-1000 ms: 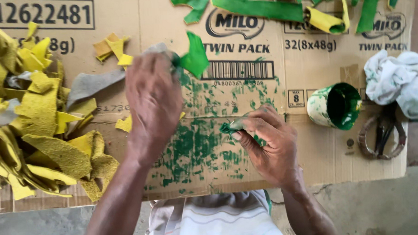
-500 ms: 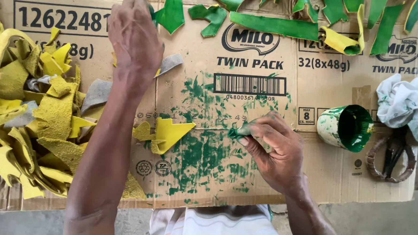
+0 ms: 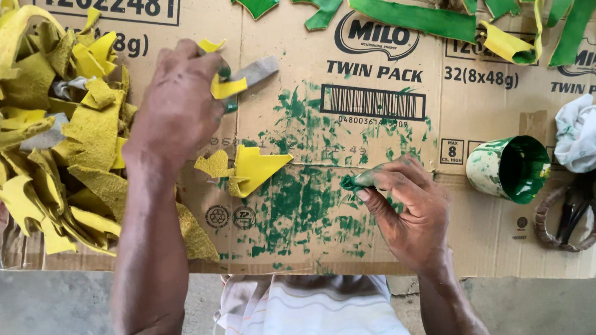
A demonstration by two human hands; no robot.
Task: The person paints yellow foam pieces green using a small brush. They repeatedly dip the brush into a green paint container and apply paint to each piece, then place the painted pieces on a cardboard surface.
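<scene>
Head view: a flattened cardboard box [image 3: 393, 203] serves as the work surface, and everything is placed against its green-smeared middle patch [image 3: 299, 201]. The left hand [image 3: 178, 106] is up and to the left of that patch, fingers curled and pinching a yellow scrap [image 3: 226, 87] together with a grey strip [image 3: 257, 70] that sticks out toward the right. The right hand [image 3: 407, 209] rests at the patch's right edge, thumb and fingertips pressed together on a small green-soaked dauber [image 3: 353, 180] whose tip touches the cardboard. Just left of the patch's top lies a loose folded yellow piece [image 3: 254, 168], apart from both hands. Far left of the patch, a heap of yellow scraps [image 3: 36, 145] spills over the box edge. Above the patch, along the box's far edge, lie green-painted strips [image 3: 412, 15]. Right of the patch a small cup [image 3: 509, 169] lies tipped on its side, green inside, with a pale cloth [image 3: 588, 138] and a pair of scissors [image 3: 571, 216] beyond it.
</scene>
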